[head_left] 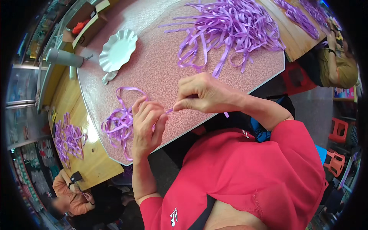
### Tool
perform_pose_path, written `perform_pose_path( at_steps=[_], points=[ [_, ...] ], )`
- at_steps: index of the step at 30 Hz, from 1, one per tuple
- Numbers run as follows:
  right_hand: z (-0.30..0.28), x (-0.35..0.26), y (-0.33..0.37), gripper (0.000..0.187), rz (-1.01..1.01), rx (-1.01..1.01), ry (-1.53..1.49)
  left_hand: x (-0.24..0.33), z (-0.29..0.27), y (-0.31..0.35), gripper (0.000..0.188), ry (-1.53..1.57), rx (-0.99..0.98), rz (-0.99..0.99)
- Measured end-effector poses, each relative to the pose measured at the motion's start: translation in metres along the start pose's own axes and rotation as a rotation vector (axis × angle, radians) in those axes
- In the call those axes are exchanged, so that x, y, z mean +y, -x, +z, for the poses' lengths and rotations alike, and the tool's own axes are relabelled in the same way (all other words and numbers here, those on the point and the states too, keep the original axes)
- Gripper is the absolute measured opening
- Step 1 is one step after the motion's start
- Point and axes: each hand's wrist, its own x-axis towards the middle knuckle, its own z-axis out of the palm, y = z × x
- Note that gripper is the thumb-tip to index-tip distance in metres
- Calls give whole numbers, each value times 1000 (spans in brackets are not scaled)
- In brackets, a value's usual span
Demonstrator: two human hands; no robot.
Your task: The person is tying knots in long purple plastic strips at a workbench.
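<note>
Here, purple ribbon [169, 111], long axis crosswise between hands [147, 124] [203, 92], right's pinch tight on it, left's unclear.

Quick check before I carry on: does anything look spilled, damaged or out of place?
Nothing looks spilled or broken. The large purple ribbon heap beyond your right hand looks rather messy, its loops crossing every way; the smaller ribbon pile beside your left hand is similarly loose. The pale scalloped dish appears whole.

They've got a bright red shirt [245, 172] on, short sleeves [293, 134], dark collar strip [203, 214], plus a little white logo [173, 217], lower middle of the frame.
</note>
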Motion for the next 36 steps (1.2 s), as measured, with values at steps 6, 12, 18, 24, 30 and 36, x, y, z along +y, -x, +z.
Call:
perform_pose_path(
  at_steps=[6, 12, 18, 24, 30, 36],
  points=[
    [10, -8, 4, 20, -96, -75, -119, 1, -2, 17, 9, 302, -5, 6],
    [17, -10, 6, 16, -47, -89, -192, -12, 8, 25, 23, 518, 63, -73],
    [27, -33, -12, 14, -83, 37, -568, -5, 48, 7, 66, 1032, 41, -254],
    [-46, -32, -3, 21, -70, 358, -776, -12, 43, -21, 22, 783, 124, -88],
    [-137, -3, 24, 25, -212, 457, -1024, -24, 6, -2, 17, 797, 100, -424],
    [-217, 60, 62, 24, -79, 724, -792, -46, -26, 36, 17, 723, 218, -651]
  ],
)
